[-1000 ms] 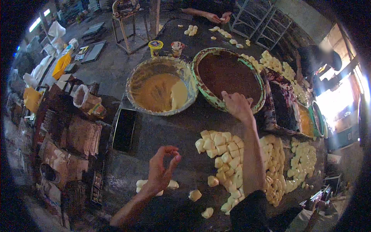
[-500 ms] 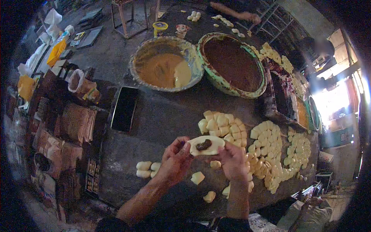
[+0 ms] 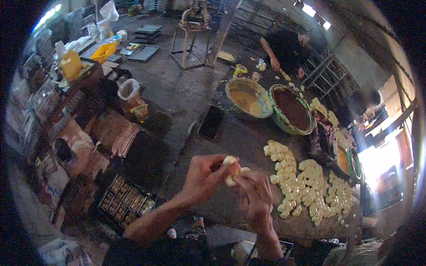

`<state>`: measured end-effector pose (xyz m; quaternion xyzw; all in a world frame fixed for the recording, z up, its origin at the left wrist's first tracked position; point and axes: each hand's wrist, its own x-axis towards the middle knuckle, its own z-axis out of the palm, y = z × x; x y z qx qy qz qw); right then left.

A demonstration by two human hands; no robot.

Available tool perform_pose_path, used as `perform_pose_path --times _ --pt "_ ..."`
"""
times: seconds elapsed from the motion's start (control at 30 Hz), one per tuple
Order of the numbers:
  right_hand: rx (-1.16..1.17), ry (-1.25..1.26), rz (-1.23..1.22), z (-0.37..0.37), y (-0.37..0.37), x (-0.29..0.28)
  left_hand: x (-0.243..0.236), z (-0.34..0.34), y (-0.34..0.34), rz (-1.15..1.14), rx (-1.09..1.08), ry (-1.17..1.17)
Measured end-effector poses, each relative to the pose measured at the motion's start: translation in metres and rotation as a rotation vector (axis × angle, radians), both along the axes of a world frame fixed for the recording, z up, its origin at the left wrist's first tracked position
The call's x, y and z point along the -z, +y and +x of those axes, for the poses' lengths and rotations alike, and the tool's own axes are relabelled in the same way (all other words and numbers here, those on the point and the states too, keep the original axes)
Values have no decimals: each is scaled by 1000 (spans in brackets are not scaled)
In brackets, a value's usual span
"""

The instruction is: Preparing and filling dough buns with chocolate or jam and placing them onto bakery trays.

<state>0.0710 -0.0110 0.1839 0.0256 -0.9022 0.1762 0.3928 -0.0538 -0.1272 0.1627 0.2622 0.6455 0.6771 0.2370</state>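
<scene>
Both hands are above the dark table, fingers pinched around one small piece of pale dough. My left hand grips its left side with thumb and fingers. My right hand presses on its right side. The dough looks folded, and its inside is hidden by my fingers. To the right of my right hand lie many pale dough pieces in close clusters. Ahead stand a bowl of yellowish paste and a green-rimmed tub of dark brown filling.
A black phone lies near the table's left edge. A crate of small round pieces stands low at left, near stacked cardboard. A co-worker handles dough at the far end. A dark box stands beside the tub.
The dough was stretched flat between my hands with dark filling on top; now it is folded up and my hands are closer together. The view has swung toward the left and farther up.
</scene>
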Motion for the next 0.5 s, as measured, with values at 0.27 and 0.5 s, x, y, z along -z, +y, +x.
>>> perform_pose_path --times 0.27,0.5 --pt "-89 -3 -410 -6 -37 -27 -15 9 -70 103 74 865" --pt "-175 -72 -635 21 -16 -25 -12 33 -48 226 -19 811"
